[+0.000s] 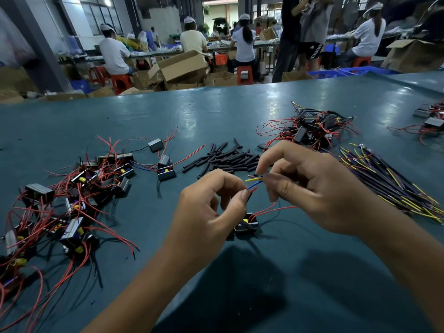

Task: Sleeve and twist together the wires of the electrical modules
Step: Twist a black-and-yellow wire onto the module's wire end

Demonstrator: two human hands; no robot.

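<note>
1. The left hand [211, 207] is raised over the centre of the green table [216, 111]. Its thumb and forefinger pinch the ends of a blue wire and a red wire [252, 190].
2. The right hand [310, 186] sits at 3 o'clock from the left hand, just beside it. Its thumb and forefinger pinch a yellow wire [254, 180] together with a thin red one.
3. The wire ends held by the two hands lie close together in the gap between the fingertips; whether they touch cannot be told.
4. The module [246, 225] being worked on, a small black box with a yellow part on top, rests on the table below the hands, at 6 o'clock from the wire ends. Red wires run up from it toward the right hand.
5. A heap of modules with red wires [72, 195] lies at 9 o'clock from the hands, well apart.
6. A loose pile of short black sleeves [225, 158] lies at 12 o'clock, near the fingertips.
7. A second heap of modules [310, 131] lies at 1 o'clock, beyond the sleeves.
8. A bundle of black, yellow and purple leads [389, 186] lies at 3 o'clock, just beside the right wrist.
9. Seated people and cardboard boxes [180, 66] fill the background beyond the table's far edge.
</note>
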